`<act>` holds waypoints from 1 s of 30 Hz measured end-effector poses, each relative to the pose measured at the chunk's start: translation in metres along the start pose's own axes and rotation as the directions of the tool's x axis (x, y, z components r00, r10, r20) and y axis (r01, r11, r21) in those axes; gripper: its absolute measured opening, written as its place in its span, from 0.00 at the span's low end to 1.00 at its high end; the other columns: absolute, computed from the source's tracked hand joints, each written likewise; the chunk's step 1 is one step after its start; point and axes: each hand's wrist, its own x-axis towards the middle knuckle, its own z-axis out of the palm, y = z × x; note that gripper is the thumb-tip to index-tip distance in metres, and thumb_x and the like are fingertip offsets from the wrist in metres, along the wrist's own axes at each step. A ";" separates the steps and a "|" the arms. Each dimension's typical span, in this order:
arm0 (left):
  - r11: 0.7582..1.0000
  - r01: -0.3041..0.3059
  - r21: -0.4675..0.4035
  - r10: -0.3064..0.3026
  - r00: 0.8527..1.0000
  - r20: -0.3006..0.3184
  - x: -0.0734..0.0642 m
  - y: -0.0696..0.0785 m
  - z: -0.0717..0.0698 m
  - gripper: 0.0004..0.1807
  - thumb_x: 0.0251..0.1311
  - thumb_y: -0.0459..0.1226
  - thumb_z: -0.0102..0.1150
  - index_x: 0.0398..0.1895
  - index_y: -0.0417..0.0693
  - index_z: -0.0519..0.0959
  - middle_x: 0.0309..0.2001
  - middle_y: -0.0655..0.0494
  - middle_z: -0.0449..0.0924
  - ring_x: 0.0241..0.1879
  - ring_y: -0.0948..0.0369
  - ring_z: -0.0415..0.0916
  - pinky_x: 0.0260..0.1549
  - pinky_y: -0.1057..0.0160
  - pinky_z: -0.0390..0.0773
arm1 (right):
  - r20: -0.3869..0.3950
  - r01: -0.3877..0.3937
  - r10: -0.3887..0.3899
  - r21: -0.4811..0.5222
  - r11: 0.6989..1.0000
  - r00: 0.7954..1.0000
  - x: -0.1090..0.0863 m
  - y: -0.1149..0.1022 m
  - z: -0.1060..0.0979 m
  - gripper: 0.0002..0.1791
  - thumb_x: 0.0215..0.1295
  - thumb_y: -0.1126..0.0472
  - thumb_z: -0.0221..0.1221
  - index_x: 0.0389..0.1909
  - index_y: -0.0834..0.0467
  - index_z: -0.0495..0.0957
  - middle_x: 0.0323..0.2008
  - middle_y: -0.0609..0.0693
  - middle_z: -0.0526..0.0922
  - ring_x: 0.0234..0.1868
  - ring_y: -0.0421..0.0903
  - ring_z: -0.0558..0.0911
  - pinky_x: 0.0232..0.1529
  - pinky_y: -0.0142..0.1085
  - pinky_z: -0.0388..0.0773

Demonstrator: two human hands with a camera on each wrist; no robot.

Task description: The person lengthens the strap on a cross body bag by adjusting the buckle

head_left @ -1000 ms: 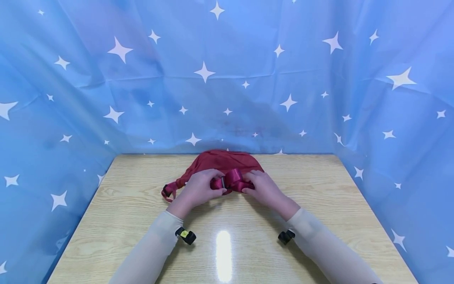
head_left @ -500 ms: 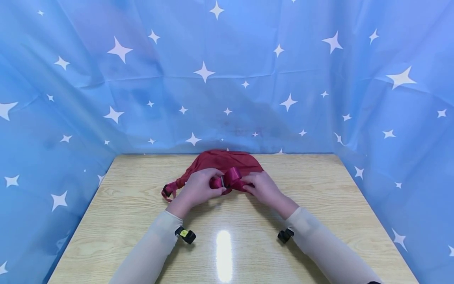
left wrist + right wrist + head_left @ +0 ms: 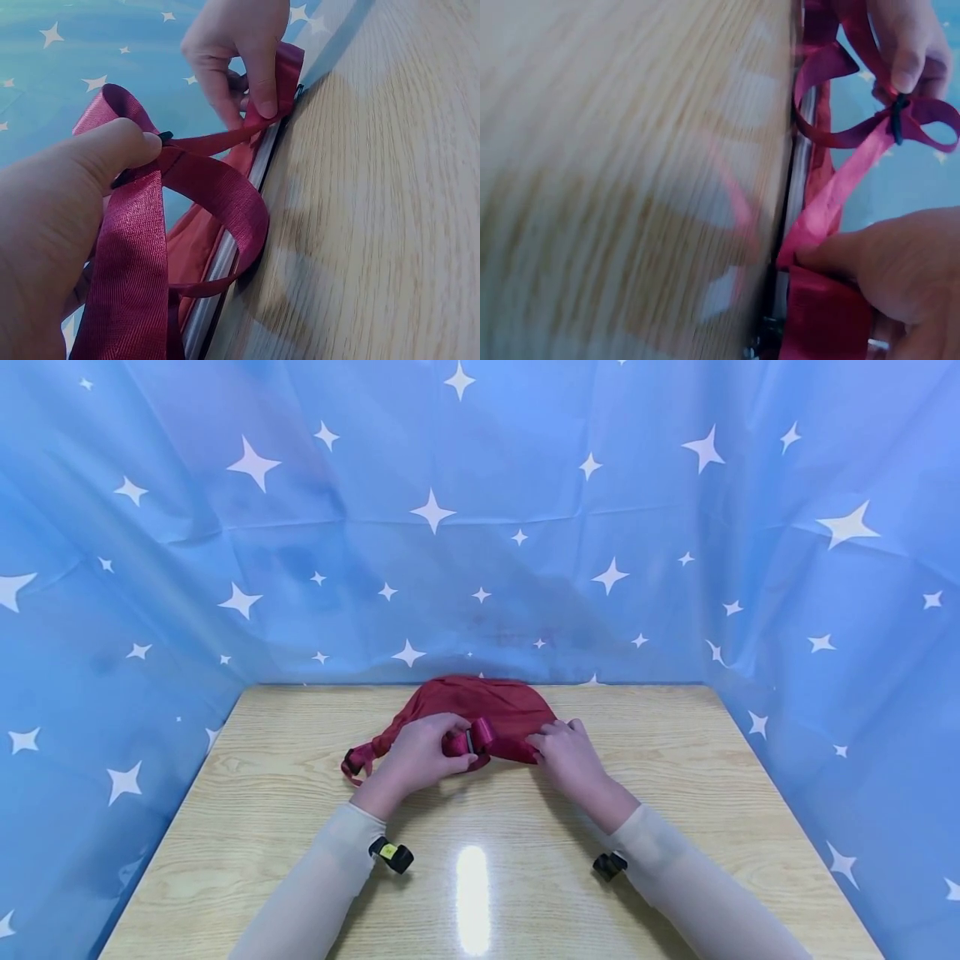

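Strap (image 3: 844, 187) crosswise, rightward from black slider (image 3: 898, 120), both hands (image 3: 422, 752) (image 3: 573, 762) in a pinch on it.

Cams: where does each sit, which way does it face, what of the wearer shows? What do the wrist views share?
Head: worn on the head, facing forward and down at the table and curtain; left hand, right hand and sleeves show.
Left wrist: worn there, looking past the left hand at the red strap; right hand shows beyond.
Right wrist: worn there, looking past the right hand along the red strap; left hand shows beyond.
Wrist views share: red strap, dark buckle, both hands, table.
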 end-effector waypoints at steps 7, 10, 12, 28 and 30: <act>1.000 0.011 -0.012 -0.011 1.000 0.013 0.000 0.000 0.000 0.26 0.63 0.49 0.82 0.61 0.52 0.87 0.49 0.63 0.87 0.44 0.65 0.81 0.47 0.59 0.84 | 0.071 -0.053 0.033 0.304 0.951 0.997 0.009 -0.004 0.004 0.22 0.71 0.57 0.76 0.62 0.58 0.86 0.52 0.56 0.87 0.54 0.56 0.84 0.57 0.57 0.80; 1.000 0.014 -0.014 -0.014 1.000 0.014 -0.001 0.001 0.000 0.26 0.63 0.49 0.82 0.61 0.53 0.87 0.49 0.64 0.86 0.44 0.65 0.81 0.46 0.59 0.84 | 0.124 -0.079 0.025 0.451 0.889 0.992 0.018 -0.008 0.007 0.24 0.74 0.57 0.73 0.66 0.58 0.84 0.56 0.55 0.87 0.58 0.54 0.84 0.61 0.53 0.82; 1.000 0.014 -0.015 -0.014 1.000 0.012 -0.001 0.001 0.000 0.26 0.63 0.49 0.82 0.61 0.52 0.87 0.50 0.63 0.87 0.43 0.65 0.81 0.46 0.59 0.83 | 0.158 -0.107 0.027 0.529 0.842 0.987 0.022 -0.009 0.008 0.24 0.75 0.57 0.72 0.68 0.58 0.83 0.56 0.54 0.87 0.57 0.51 0.85 0.61 0.51 0.83; 1.000 0.001 -0.008 -0.001 1.000 -0.008 -0.002 0.000 0.000 0.26 0.63 0.49 0.82 0.61 0.51 0.87 0.52 0.62 0.87 0.44 0.65 0.81 0.46 0.60 0.84 | 0.091 -0.047 -0.009 0.597 0.801 0.996 0.023 -0.007 0.010 0.15 0.75 0.63 0.71 0.60 0.54 0.90 0.49 0.48 0.90 0.49 0.44 0.87 0.53 0.45 0.86; 1.000 0.002 0.001 -0.002 1.000 -0.008 -0.002 0.000 0.000 0.26 0.63 0.49 0.82 0.61 0.52 0.87 0.51 0.62 0.87 0.43 0.65 0.81 0.45 0.60 0.84 | 0.093 -0.040 -0.014 0.553 0.832 0.996 0.021 -0.006 0.008 0.16 0.75 0.63 0.71 0.61 0.55 0.90 0.51 0.50 0.91 0.52 0.47 0.88 0.57 0.48 0.85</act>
